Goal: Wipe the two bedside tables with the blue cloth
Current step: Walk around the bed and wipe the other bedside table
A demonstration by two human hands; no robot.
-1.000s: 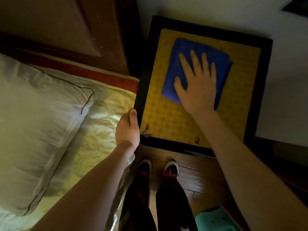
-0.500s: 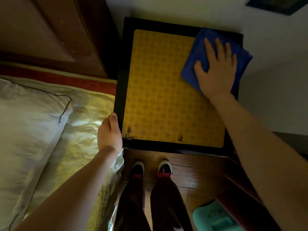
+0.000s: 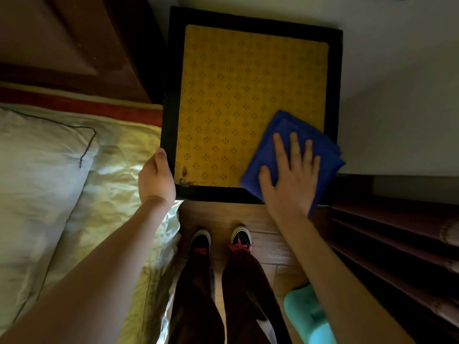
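Broadly, the bed [image 3: 106, 194] fills the nine o'clock side, its pillow [image 3: 37, 182] cut off by the left edge. At twelve o'clock stands the bedside table [image 3: 171, 100], a black frame round a yellow patterned top [image 3: 243, 90]. At four o'clock a dark slatted rack [image 3: 397, 234] runs out of the picture. A pale roll [image 3: 450, 230] seems to lie on one shelf, though it is too dim and cropped to name.

The blue cloth [image 3: 280, 140], folded, lies on the table's five o'clock corner and hangs past the front and right rims. The right hand [image 3: 290, 180] lies flat on it, fingers straight and spread apart, covering its middle. The left hand [image 3: 155, 180] grips the black frame at the seven o'clock corner, thumb along the top, the other fingers hidden beneath the hand.

At five o'clock a teal object [image 3: 308, 316] shows half behind the right forearm, cut by the bottom edge. A dark stain [image 3: 185, 173] marks the top beside the left thumb.
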